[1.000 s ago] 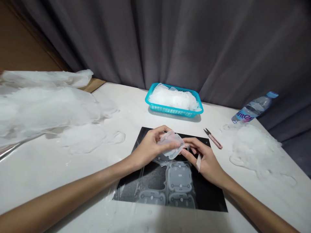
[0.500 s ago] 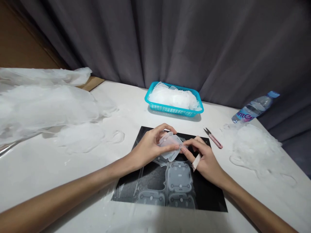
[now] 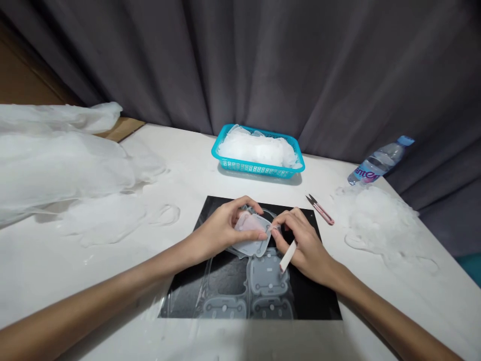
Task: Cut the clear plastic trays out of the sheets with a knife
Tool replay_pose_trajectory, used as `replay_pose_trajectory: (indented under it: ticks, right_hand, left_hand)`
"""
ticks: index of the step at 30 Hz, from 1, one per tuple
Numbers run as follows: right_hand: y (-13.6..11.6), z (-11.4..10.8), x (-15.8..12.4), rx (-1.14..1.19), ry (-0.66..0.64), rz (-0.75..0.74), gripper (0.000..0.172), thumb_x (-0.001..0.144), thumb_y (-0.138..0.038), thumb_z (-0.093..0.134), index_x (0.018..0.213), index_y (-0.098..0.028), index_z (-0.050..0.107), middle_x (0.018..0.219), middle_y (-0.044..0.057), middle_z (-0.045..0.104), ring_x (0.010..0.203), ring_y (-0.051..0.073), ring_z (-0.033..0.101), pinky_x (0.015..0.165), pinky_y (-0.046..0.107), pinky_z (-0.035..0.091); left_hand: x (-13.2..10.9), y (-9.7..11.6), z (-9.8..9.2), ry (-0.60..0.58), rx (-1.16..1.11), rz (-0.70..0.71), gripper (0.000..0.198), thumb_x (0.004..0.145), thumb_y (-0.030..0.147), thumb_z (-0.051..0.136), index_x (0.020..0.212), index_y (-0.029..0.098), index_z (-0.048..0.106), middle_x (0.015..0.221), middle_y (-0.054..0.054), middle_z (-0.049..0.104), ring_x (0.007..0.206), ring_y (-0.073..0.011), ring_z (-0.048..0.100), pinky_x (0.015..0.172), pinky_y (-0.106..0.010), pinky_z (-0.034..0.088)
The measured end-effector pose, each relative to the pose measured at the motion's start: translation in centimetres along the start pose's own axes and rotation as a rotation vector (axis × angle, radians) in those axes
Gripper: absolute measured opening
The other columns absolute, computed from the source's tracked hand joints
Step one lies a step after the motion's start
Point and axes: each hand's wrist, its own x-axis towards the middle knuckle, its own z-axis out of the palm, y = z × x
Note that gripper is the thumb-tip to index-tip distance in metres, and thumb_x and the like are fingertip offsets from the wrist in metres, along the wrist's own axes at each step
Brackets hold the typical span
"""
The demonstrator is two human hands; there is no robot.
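Piece (image 3: 251, 246), clear, thin and squarish with rounded corners, is held up between the two hands above the far half of a black board (image 3: 317, 301). The left hand (image 3: 221, 228) grips it from its left, thumb across the near face and the other fingers behind and along the top. The right hand (image 3: 305, 245) has its thumb and forefinger closed together on the piece's right edge; exactly what is between those tips is too small to tell. A white strip (image 3: 287, 256) sticks out from under the right hand's curled fingers, slanting down toward the board.

On the board lies a clear sheet (image 3: 268, 278) with more such shapes in it: one whole just below the hands, a gap to its left showing black, and two at the near edge.

Beyond the board, a blue basket (image 3: 259, 169) stands on the white bench (image 3: 180, 155), heaped with white pieces (image 3: 259, 149). Pink snips (image 3: 321, 210) lie just beside the board's far right corner, blades apart. Farther right, a bottle (image 3: 380, 160) stands behind a heap of clear scraps (image 3: 379, 215). White bags (image 3: 63, 160) fill the left side, and a grey curtain (image 3: 263, 65) hangs behind.
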Motion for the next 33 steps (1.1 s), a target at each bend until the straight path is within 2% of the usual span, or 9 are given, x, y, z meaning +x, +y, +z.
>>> replay_pose_trajectory:
  ticks: [3, 5, 9, 12, 17, 21, 28, 30, 33]
  right_hand:
    - [0.3, 0.0, 0.0, -0.095, -0.013, -0.064, 0.006, 0.103, -0.016, 0.054, 0.103, -0.022, 0.057, 0.094, 0.005, 0.065, 0.091, 0.023, 0.054, 0.077, 0.035, 0.046]
    - [1.2, 0.0, 0.1, -0.207, -0.008, -0.094, 0.009, 0.101, -0.013, 0.052, 0.101, -0.021, 0.056, 0.095, 0.007, 0.066, 0.092, 0.025, 0.054, 0.076, 0.037, 0.046]
    - [3.6, -0.4, 0.4, -0.332, 0.087, -0.013, 0.011, 0.100, -0.012, 0.049, 0.099, -0.020, 0.057, 0.097, 0.009, 0.068, 0.091, 0.028, 0.056, 0.078, 0.040, 0.046]
    - [4.3, -0.6, 0.5, -0.259, 0.082, 0.064, 0.010, 0.103, -0.018, 0.052, 0.109, -0.019, 0.060, 0.101, 0.008, 0.068, 0.096, 0.028, 0.058, 0.083, 0.041, 0.047]
    - [3.8, -0.4, 0.3, -0.152, 0.124, 0.077, 0.038, 0.092, -0.015, 0.061, 0.130, -0.018, 0.058, 0.118, 0.011, 0.063, 0.111, 0.030, 0.056, 0.094, 0.046, 0.049]
    - [3.6, -0.4, 0.2, -0.202, 0.254, 0.078, 0.031, 0.095, -0.020, 0.061, 0.126, -0.021, 0.063, 0.119, 0.012, 0.060, 0.113, 0.032, 0.055, 0.097, 0.050, 0.049]
    - [3.0, 0.7, 0.1, -0.404, 0.160, -0.087, 0.016, 0.099, -0.025, 0.063, 0.113, -0.018, 0.066, 0.107, 0.012, 0.065, 0.100, 0.031, 0.056, 0.087, 0.046, 0.053]
    - [3.0, 1.1, 0.2, -0.455, 0.127, -0.130, 0.014, 0.100, -0.024, 0.062, 0.112, -0.018, 0.065, 0.104, 0.012, 0.066, 0.097, 0.030, 0.056, 0.083, 0.045, 0.054]
    - [3.1, 1.4, 0.4, -0.475, 0.123, -0.141, 0.012, 0.101, -0.025, 0.061, 0.110, -0.019, 0.065, 0.102, 0.011, 0.067, 0.096, 0.030, 0.058, 0.082, 0.044, 0.055]
  left_hand:
    - [0.1, -0.1, 0.0, -0.044, -0.064, -0.053, 0.044, 0.076, 0.035, 0.090, 0.105, 0.018, 0.062, 0.071, 0.007, 0.059, 0.062, -0.0105, 0.053, 0.057, -0.020, 0.041]
    - [0.0, -0.1, -0.2, -0.143, -0.087, -0.124, 0.043, 0.077, 0.035, 0.090, 0.103, 0.018, 0.061, 0.070, 0.007, 0.061, 0.060, -0.0100, 0.053, 0.054, -0.019, 0.041]
    - [-0.3, 0.5, -1.1, -0.331, -0.048, -0.229, 0.038, 0.077, 0.032, 0.090, 0.100, 0.017, 0.064, 0.072, 0.005, 0.063, 0.059, -0.0094, 0.054, 0.052, -0.019, 0.042]
    - [-0.2, 1.2, -1.8, -0.291, -0.028, -0.188, 0.034, 0.078, 0.030, 0.090, 0.098, 0.016, 0.066, 0.078, 0.003, 0.067, 0.064, -0.0096, 0.057, 0.056, -0.019, 0.044]
    - [0.1, 2.0, -2.2, -0.288, -0.030, -0.191, 0.034, 0.078, 0.031, 0.090, 0.099, 0.015, 0.068, 0.084, 0.000, 0.072, 0.071, -0.0128, 0.063, 0.063, -0.022, 0.050]
    - [0.2, 1.8, -2.1, -0.285, -0.011, -0.184, 0.034, 0.079, 0.034, 0.089, 0.097, 0.015, 0.068, 0.084, 0.000, 0.070, 0.072, -0.0130, 0.061, 0.064, -0.023, 0.050]
    - [0.5, 1.8, -3.3, -0.192, 0.211, -0.047, 0.031, 0.091, 0.043, 0.077, 0.103, 0.016, 0.071, 0.076, 0.002, 0.065, 0.065, -0.0114, 0.056, 0.058, -0.021, 0.039]
    - [1.8, 2.6, -4.2, -0.099, 0.274, 0.028, 0.032, 0.092, 0.046, 0.074, 0.102, 0.016, 0.070, 0.081, -0.001, 0.071, 0.068, -0.0139, 0.062, 0.061, -0.023, 0.044]
    - [5.8, 4.3, -5.8, 0.133, 0.336, 0.193, 0.036, 0.090, 0.050, 0.073, 0.100, 0.017, 0.067, 0.088, -0.006, 0.076, 0.078, -0.0202, 0.072, 0.071, -0.029, 0.054]
